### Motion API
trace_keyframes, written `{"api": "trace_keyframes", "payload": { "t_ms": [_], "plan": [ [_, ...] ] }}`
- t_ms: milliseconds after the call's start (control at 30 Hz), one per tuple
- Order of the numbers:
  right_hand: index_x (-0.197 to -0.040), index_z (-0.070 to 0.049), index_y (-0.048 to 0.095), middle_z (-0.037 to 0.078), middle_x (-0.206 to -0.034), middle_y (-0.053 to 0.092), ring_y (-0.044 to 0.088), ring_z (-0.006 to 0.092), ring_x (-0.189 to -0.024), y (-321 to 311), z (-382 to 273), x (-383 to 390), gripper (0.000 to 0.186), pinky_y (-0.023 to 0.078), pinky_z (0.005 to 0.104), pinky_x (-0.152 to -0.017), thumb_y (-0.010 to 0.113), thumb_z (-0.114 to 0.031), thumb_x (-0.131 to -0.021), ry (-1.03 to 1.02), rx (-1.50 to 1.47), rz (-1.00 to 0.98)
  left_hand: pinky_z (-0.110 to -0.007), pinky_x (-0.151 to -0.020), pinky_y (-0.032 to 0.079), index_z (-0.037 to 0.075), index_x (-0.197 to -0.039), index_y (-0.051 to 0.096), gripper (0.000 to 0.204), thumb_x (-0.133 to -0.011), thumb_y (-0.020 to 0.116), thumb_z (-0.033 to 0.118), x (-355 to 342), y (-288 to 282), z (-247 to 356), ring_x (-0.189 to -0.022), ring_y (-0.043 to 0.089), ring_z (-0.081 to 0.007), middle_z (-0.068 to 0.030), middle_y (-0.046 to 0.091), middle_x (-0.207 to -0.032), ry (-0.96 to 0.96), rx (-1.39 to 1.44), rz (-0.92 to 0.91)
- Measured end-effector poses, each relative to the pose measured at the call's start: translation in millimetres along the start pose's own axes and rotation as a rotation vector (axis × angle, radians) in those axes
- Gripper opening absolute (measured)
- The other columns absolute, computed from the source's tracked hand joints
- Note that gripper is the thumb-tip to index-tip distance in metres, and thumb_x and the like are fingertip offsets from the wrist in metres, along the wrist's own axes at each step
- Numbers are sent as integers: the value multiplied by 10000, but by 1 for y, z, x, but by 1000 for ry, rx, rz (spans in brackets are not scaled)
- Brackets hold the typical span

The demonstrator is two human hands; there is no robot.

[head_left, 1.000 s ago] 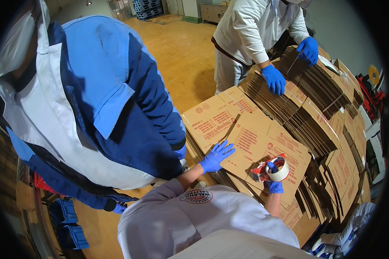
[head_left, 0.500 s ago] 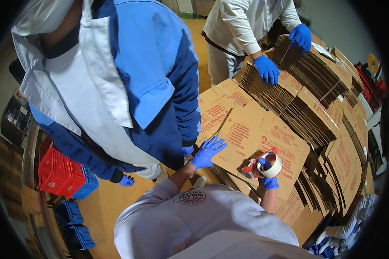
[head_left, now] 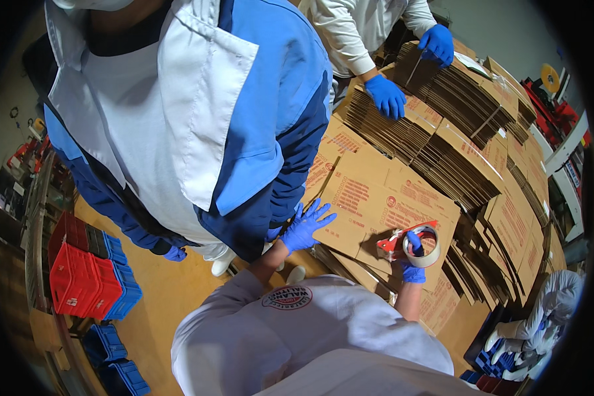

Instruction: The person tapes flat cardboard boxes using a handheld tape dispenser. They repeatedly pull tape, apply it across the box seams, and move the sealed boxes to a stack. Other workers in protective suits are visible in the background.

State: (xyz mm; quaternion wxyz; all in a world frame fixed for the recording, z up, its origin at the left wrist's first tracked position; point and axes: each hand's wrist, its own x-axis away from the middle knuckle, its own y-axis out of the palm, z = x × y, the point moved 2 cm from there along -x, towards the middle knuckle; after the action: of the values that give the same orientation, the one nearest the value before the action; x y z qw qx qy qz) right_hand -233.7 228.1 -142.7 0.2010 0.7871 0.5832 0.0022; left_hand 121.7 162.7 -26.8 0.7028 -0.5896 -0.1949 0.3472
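Blue-gloved, my left hand [head_left: 307, 228] has its fingers spread at the left edge of a flat cardboard box [head_left: 360, 208] with red print. My right hand [head_left: 413, 263], also gloved in blue, is closed around a red tape dispenser [head_left: 391, 245] carrying a wide roll of pale tape [head_left: 431, 247]. The dispenser is over the right part of the same flat box, and its shadow falls on the cardboard. Whether it touches the surface, I cannot tell. More flat cardboard lies beneath this box.
Stacks of folded cardboard boxes [head_left: 465, 158] fill the right side. Across them, a person in white rests blue-gloved hands [head_left: 386, 97] on a stack. A person in a blue jacket [head_left: 251, 132] stands close on my left. Red crates [head_left: 79, 280] and blue crates [head_left: 105, 343] are farther left.
The tape dispenser has turned slightly in my right hand's grip, showing more of its red side. My left hand stays at the box edge with fingers more spread. The whole view has shifted.
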Motion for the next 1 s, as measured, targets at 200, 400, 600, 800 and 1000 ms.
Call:
{"api": "trace_keyframes", "payload": {
  "t_ms": [200, 400, 600, 800, 1000],
  "plan": [
    [-757, 2, 515, 130, -704, 551, 550, 254, -670, 95, -191, -1, 408, 454, 357, -699, 569, -394, -681, 12, -138, -18, -373, -972, 309, 160, -1125, 532, 592, -570, 634, -21, -23, -50, 3, -1172, 380, -264, -73, 484, -1185, 166, 315, 380],
    [-717, -54, 384, 50, -603, 372, 382, 177, -575, 84, -262, 15, 445, 347, 306, -568, 550, -466, -698, -356, -250, -192, -282, -863, 403, 49, -1288, 294, 864, -545, 732, 3, -74, -131, 40, -787, 580, -123, -15, 623, -794, 178, 872, 784],
    [-772, 8, 446, 164, -715, 527, 530, 284, -678, 54, -269, 47, 470, 437, 385, -667, 547, -447, -716, -365, -174, -12, -293, -964, 284, -62, -1244, 290, 824, -574, 754, 60, -126, -219, 44, -1112, 392, -205, -149, 451, -1175, 196, 816, 1113],
    [-791, 6, 457, 142, -731, 514, 525, 274, -716, 39, -258, 72, 440, 429, 399, -703, 507, -429, -742, -309, -37, 106, -299, -913, 335, -32, -1292, 192, 857, -658, 715, 210, -189, -217, 26, -1104, 403, -240, -203, 403, -1205, 16, 805, 910],
    [-863, -3, 494, 128, -825, 519, 530, 245, -761, 44, -218, 70, 347, 425, 391, -762, 448, -344, -814, -209, 109, 153, -444, -998, 145, 29, -1332, 95, 945, -671, 662, 395, -211, -86, 13, -1229, 109, -429, -284, 93, -1334, 14, 213, 745]
  ]
}}
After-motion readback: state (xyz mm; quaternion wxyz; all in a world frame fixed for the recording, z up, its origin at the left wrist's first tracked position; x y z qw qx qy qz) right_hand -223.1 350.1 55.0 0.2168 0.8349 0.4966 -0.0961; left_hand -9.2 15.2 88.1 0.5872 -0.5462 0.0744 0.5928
